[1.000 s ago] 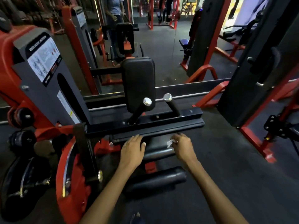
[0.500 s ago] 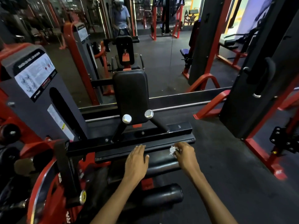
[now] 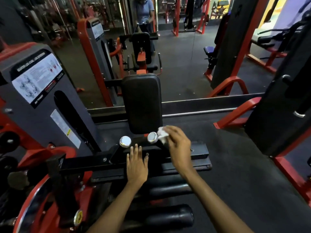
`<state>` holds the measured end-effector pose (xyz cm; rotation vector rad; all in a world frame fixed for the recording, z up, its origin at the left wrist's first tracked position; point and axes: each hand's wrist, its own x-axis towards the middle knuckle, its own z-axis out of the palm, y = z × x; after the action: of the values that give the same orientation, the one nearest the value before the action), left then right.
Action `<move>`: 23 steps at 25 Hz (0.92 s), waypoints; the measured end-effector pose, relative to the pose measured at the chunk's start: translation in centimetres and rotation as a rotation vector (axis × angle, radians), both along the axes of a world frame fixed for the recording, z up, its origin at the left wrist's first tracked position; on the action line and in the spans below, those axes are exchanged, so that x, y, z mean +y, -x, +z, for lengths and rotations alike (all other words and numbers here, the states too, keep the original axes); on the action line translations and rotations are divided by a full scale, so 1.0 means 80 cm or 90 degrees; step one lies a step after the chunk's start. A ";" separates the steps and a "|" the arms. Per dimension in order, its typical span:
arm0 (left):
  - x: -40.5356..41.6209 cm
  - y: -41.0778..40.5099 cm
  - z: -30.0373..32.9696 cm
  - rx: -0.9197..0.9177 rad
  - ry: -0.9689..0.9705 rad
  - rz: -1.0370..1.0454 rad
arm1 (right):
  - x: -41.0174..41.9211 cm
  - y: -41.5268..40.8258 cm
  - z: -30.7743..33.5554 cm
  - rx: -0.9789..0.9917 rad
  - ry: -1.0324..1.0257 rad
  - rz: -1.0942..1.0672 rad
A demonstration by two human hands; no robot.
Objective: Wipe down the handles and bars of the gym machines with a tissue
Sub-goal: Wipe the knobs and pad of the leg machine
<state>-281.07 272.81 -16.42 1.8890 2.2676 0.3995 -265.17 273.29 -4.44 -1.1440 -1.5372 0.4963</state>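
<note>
A head-worn camera looks down at a person's two bare forearms reaching over a red and black gym machine (image 3: 50,101) that faces a wall mirror. The right hand (image 3: 179,148) has its fingers curled round a crumpled white tissue (image 3: 162,134) and holds it against the right handle (image 3: 154,138), a short black grip capped with a shiny chrome disc, just below the upright black back pad (image 3: 142,103). The left hand (image 3: 136,163) lies flat, fingers straight and slightly spread, pressing on the black crossbar (image 3: 198,153) of the frame and holding nothing. Its fingertips stop just short of the left handle (image 3: 125,141), which has the same chrome cap and stands close beside the right one. The step in hand appears to be wiping the right handle. The next move likely calls for wrapping the tissue round the grip and rubbing along its length, then carrying it across to the neighbouring handle, with the left hand steadying the body. Padded black rollers (image 3: 168,216) sit lower down near the forearms. On the grey weight-stack cover a white instruction placard (image 3: 36,78) shows exercise diagrams and small print; a heading runs along its black top edge but is too blurred to read with confidence, and no brand can be made out. A narrow white sticker (image 3: 66,129) below it carries a small yellow warning mark, its text illegible.
</note>
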 end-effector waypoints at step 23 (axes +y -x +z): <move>0.003 0.002 -0.017 0.042 0.003 -0.002 | 0.029 -0.037 -0.057 -0.088 0.108 0.070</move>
<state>-281.19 273.04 -17.74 1.9316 2.3044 0.3352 -262.21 275.63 -8.99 -1.2492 -1.7101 0.6436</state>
